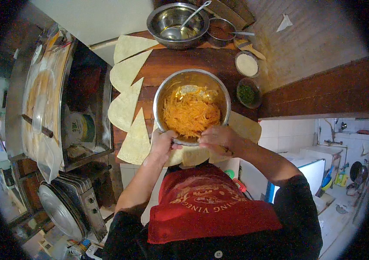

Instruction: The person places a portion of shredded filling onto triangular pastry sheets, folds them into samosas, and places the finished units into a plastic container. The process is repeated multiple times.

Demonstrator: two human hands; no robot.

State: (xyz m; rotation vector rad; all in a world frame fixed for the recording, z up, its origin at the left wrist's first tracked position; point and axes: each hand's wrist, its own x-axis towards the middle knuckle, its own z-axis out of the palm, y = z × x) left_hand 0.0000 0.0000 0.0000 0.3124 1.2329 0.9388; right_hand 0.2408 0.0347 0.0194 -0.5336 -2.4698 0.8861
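Note:
A steel mixing bowl (157, 102) of orange shreds (191, 113), which look like grated carrot, is in front of me at the near part of the wooden board. My left hand (163, 144) grips its near left rim, thumb at the edge. Over the near right rim is my right hand (220, 138), its fingers curled and closed beside the shreds. Whatever those fingers may hold is hidden. Pale wedges of flat dough (124, 106) lie along the board's left side, and more dough (245, 126) shows around and partly under the bowl.
At the back stand a larger steel bowl (153, 27) with a ladle (175, 32) in it and a small pot (221, 31) of reddish-brown contents. A brush (254, 51), a dish of pale grains (246, 64) and a bowl of chopped greens (247, 93) line the right side, next to a wall.

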